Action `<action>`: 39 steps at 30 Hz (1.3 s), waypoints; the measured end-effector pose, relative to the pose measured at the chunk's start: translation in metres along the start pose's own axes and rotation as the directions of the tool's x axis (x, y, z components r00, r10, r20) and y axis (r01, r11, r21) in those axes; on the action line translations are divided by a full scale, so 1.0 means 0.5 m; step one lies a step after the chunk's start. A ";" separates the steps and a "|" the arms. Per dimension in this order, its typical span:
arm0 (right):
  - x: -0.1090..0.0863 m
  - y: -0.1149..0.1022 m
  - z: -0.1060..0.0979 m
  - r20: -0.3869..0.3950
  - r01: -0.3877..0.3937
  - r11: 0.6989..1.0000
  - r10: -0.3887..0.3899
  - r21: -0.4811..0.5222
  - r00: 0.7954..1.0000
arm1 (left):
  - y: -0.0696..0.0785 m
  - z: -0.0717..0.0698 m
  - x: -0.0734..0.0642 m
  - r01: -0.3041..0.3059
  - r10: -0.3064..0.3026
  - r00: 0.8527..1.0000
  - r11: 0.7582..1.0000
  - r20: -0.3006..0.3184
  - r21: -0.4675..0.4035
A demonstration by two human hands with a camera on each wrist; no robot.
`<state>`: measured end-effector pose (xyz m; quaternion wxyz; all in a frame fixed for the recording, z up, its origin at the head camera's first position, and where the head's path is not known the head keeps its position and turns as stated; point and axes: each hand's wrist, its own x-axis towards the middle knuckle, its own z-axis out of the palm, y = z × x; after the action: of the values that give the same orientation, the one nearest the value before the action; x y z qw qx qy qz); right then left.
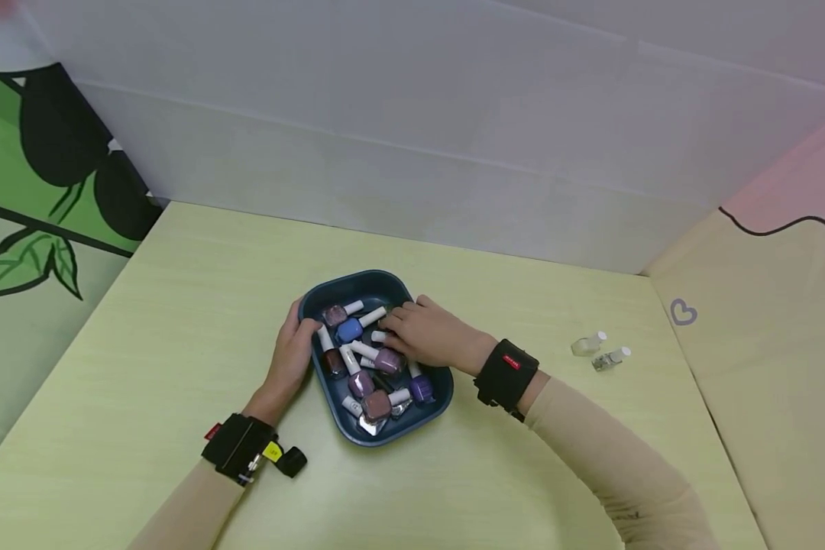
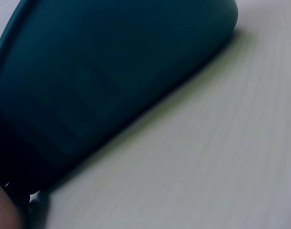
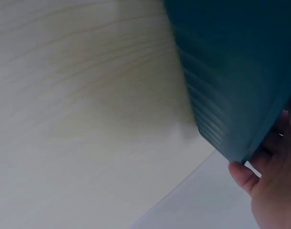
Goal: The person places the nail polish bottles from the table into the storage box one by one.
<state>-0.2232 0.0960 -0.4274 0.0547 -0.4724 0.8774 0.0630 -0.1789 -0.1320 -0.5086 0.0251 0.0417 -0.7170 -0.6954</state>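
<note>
A dark blue plastic basin (image 1: 367, 283) stands on the table, holding several nail polish bottles with white caps. Among them are a blue bottle (image 1: 349, 330), a dark brown one (image 1: 333, 363), a mauve one (image 1: 388, 360) and a violet one (image 1: 422, 388). My left hand (image 1: 290, 359) grips the basin's left rim, thumb on top. Over the right rim, my right hand (image 1: 440, 332) reaches in with bent fingers among the bottles. Whether it pinches one is hidden. In the right wrist view, one fingertip (image 3: 243, 176) shows beside the basin's rim.
Two small bottles with white caps, a pale one (image 1: 586, 345) and a clear one (image 1: 608, 360), are on the table (image 1: 522, 473) to the right. A grey-white wall (image 1: 385, 168) rises behind; patterned panels flank the table.
</note>
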 end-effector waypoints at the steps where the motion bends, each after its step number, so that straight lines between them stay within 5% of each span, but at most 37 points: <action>1: -0.005 0.004 -0.001 -0.015 -0.001 0.999 0.002 0.042 1.000 | 0.000 0.000 0.000 0.001 -0.001 1.000 1.000 0.002 -0.002; 9: -0.052 0.029 0.018 -0.243 0.041 0.915 0.064 0.402 0.968 | 0.006 -0.003 -0.005 0.026 -0.026 1.000 1.000 0.009 -0.007; 18: -0.123 0.053 0.047 -0.363 -0.046 0.877 0.246 0.479 0.899 | 0.003 -0.004 -0.003 0.026 -0.026 1.000 1.000 -0.003 -0.001; 26: -0.201 0.082 0.069 -0.475 -0.134 0.859 0.395 0.493 0.786 | 0.006 -0.003 -0.001 0.026 -0.026 1.000 1.000 -0.005 0.012; 32: -0.262 0.106 0.074 -0.494 -0.210 0.826 0.495 0.523 0.715 | 0.009 -0.003 -0.002 0.021 -0.021 1.000 1.000 0.005 0.010; 39: -0.331 0.138 0.084 -0.537 -0.309 0.799 0.583 0.516 0.609 | 0.008 -0.001 -0.004 0.018 -0.018 1.000 1.000 0.011 0.003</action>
<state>-0.1886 0.2765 -0.4389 -0.1956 -0.2034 0.9211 -0.2680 -0.1771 -0.1322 -0.5045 0.0148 0.0443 -0.7178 -0.6947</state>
